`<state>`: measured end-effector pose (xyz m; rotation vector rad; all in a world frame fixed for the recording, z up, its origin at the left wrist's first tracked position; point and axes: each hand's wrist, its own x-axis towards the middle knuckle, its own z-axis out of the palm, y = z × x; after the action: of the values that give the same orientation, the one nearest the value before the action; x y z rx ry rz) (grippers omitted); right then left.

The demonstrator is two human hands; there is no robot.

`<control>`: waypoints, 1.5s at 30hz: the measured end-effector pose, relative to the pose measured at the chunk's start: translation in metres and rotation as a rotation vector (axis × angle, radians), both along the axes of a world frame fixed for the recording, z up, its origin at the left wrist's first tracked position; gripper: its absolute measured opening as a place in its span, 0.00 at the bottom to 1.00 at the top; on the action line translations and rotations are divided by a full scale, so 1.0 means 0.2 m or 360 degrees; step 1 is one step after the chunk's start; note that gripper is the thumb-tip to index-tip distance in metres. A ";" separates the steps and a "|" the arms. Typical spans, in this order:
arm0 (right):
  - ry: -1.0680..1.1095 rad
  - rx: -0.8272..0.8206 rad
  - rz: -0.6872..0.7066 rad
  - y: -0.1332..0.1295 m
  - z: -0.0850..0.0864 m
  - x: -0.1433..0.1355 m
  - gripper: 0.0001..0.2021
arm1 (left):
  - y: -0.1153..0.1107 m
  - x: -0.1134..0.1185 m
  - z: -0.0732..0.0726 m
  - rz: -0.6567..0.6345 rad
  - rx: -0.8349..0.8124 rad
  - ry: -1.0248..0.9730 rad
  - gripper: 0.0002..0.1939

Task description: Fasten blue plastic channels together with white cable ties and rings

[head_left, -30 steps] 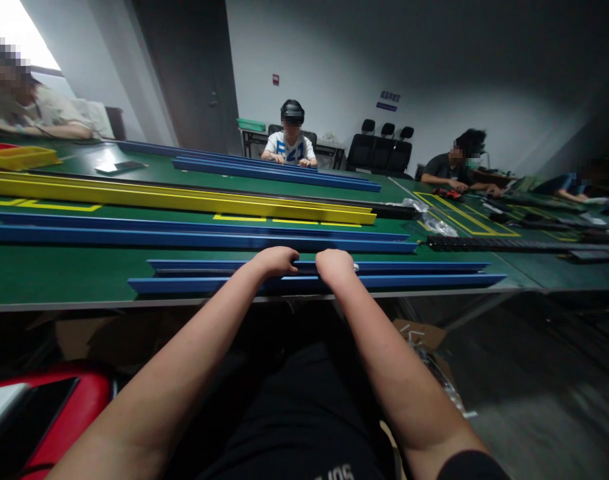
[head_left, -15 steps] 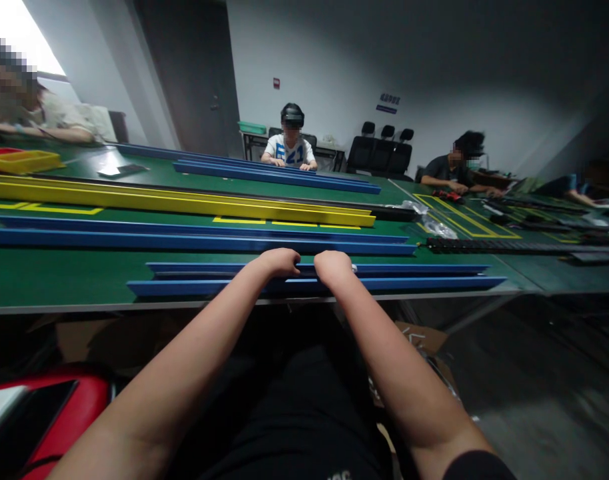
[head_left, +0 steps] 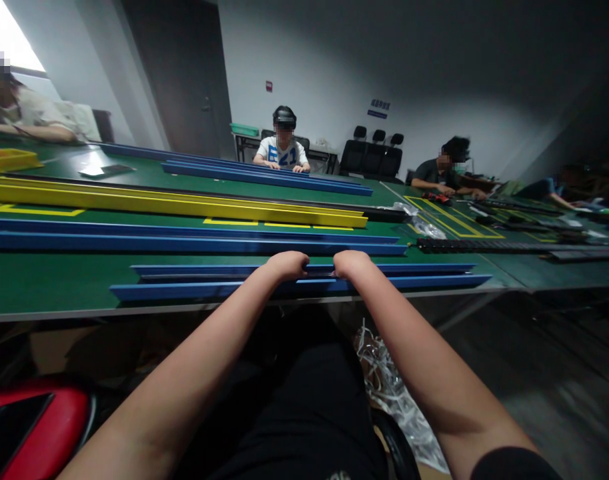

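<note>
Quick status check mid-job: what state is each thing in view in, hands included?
Left hand: curled at the front blue strips, grip unclear
Right hand: likewise, grip unclear
Front blue strips: lying lengthwise near the table edge
Yellow rail: lying lengthwise
Clear plastic: crumpled
Door: looks shut
Black chairs: unoccupied

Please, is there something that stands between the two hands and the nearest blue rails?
Nothing visible stands in the way: the left hand and right hand are at the nearest blue rails, though their fingertips are mostly hidden.
</note>
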<state>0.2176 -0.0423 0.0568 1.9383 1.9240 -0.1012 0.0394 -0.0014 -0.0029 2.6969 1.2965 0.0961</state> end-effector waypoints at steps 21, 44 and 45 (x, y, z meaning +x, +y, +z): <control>0.0115 0.0073 0.0220 -0.04 0.00 -0.22 0.16 | 0.05 -0.53 -0.02 0.0078 -0.0114 -0.0007 0.16; 0.0066 0.0198 0.0003 -0.05 -0.07 -0.33 0.16 | 0.01 -0.30 0.02 0.0171 -0.0059 0.0094 0.17; 0.0065 0.0195 -0.0002 -0.05 -0.07 -0.33 0.16 | 0.00 -0.26 0.02 0.0147 -0.0039 0.0096 0.16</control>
<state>0.1516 -0.0517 0.0436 2.0308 1.9978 -0.0235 -0.0127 -0.0006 0.0016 2.6386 1.4294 0.0090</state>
